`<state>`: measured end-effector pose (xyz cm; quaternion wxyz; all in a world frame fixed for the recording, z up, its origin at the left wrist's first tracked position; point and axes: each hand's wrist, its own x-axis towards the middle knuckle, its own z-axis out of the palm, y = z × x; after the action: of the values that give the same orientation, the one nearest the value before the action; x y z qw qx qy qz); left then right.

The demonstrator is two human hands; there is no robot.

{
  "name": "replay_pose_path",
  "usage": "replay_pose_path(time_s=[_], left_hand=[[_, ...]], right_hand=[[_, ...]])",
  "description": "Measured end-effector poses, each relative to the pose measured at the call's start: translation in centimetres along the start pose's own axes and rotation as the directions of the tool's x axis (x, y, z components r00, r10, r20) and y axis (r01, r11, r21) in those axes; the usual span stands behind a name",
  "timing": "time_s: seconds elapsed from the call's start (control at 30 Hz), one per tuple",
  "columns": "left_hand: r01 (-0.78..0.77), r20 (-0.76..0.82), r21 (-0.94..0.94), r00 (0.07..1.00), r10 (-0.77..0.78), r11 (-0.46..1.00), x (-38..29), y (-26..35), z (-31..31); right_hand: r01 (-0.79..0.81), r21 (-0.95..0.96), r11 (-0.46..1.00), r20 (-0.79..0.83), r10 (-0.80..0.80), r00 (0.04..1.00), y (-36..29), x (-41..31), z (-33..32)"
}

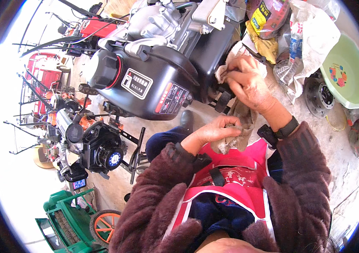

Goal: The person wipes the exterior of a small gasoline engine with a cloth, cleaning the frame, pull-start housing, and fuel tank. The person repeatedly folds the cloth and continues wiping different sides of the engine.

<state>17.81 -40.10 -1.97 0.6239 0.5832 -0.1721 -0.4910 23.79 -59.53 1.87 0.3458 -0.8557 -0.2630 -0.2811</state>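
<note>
My right hand [249,83] pinches a whitish cloth [235,53] against the side of a black housing [209,52] on a small engine. Lower down, my left hand [219,130] grips a grubby brown rag [246,117], which hangs in front of my red apron [230,182]. Left of the right hand sits the engine's glossy black fuel tank [125,106], which bears printed labels. Its large black cap [103,70] has a red ring at the base. Behind the tank is a grey cast-metal engine case [157,23]. My right fingertips are partly hidden in the cloth.
Plastic bags [317,34] and a pale green basin [353,58] stand at right, beside a round metal hub [312,96]. At left are another black engine [103,148] on a frame, several tillers [53,91] and a green machine [68,218] with an orange-spoked wheel [105,226].
</note>
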Motion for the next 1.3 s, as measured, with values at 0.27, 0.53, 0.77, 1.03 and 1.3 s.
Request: replay_pose_path(time_s=[0.27,0.53,0.77,1.03,1.3], left_hand=[[-0.02,0.001,-0.058,1.0,0.02,0.998,0.2,-0.6,-0.5],[-0.087,0.045,-0.029,0.995,0.089,0.996,0.1,0.5,-0.2],[-0.167,0.121,0.004,0.979,0.165,0.986,-1.2,2.1,-0.8],[-0.264,0.147,0.081,0.957,0.251,0.961,-2.6,2.4,-0.5],[-0.246,0.136,0.05,0.962,0.237,0.968,-4.3,1.9,-1.1]], right_hand=[[-0.413,0.901,-0.135,0.31,0.866,0.393,5.5,0.5,-3.1],[-0.283,0.537,0.795,-0.019,0.346,0.938,-2.5,2.0,-3.4],[0.112,0.209,0.972,-0.003,-0.114,0.994,-4.4,8.9,0.2],[0.029,0.145,0.989,0.209,-0.059,0.976,-4.4,9.2,1.4],[0.115,0.114,0.987,0.289,-0.143,0.946,-3.3,9.1,0.6]])
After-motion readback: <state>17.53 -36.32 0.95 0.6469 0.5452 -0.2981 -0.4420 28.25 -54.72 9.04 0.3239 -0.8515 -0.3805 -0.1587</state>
